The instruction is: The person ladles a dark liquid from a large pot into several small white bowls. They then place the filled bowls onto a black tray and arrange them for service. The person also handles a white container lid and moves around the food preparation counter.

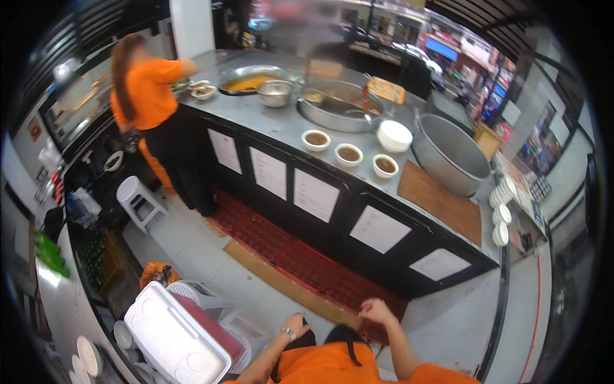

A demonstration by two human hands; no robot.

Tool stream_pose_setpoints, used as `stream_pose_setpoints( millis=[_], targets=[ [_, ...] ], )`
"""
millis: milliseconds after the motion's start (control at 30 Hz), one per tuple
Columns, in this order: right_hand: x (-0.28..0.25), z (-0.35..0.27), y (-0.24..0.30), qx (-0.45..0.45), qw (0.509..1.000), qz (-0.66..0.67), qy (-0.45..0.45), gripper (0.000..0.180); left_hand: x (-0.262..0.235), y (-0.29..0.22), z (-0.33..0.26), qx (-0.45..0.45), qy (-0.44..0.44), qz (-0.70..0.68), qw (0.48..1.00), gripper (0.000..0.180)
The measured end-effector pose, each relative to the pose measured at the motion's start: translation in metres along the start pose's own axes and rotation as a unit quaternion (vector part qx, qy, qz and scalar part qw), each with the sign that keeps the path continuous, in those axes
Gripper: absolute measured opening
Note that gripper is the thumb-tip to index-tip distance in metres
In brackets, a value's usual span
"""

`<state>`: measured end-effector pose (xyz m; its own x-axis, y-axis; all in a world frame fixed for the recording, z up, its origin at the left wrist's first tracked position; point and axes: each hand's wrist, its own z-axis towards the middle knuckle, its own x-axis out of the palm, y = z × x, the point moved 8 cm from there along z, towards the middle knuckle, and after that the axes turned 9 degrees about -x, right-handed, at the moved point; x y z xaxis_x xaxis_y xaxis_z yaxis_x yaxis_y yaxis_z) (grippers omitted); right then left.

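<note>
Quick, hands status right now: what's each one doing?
Left hand: loosely curled near the waist, holding nothing visible.
Right hand: fingers bent, empty as far as shows, above the red mat.

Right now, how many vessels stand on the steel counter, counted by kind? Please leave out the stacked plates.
Small white bowls of brown soup: 3
Small steel bowl: 1
Wide steel basins: 3
Total: 7
</note>
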<state>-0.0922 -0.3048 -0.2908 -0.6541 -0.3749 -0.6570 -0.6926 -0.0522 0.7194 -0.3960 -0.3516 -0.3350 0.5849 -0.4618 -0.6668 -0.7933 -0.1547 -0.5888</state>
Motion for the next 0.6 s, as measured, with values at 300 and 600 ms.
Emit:
stream_pose_setpoints(
  millis=[300,600],
  targets=[
    [-0.239,0.126,0.055,-0.047,0.969,0.139,-0.199,0.03,-0.186,-0.244,0.161,0.164,-0.149,-0.265,0.939,0.06],
    [-0.379,0.3,0.07,-0.11,0.979,0.089,-0.145,0.067,-0.243,-0.37,0.303,0.172,-0.216,-0.318,0.907,0.084]
  ],
)
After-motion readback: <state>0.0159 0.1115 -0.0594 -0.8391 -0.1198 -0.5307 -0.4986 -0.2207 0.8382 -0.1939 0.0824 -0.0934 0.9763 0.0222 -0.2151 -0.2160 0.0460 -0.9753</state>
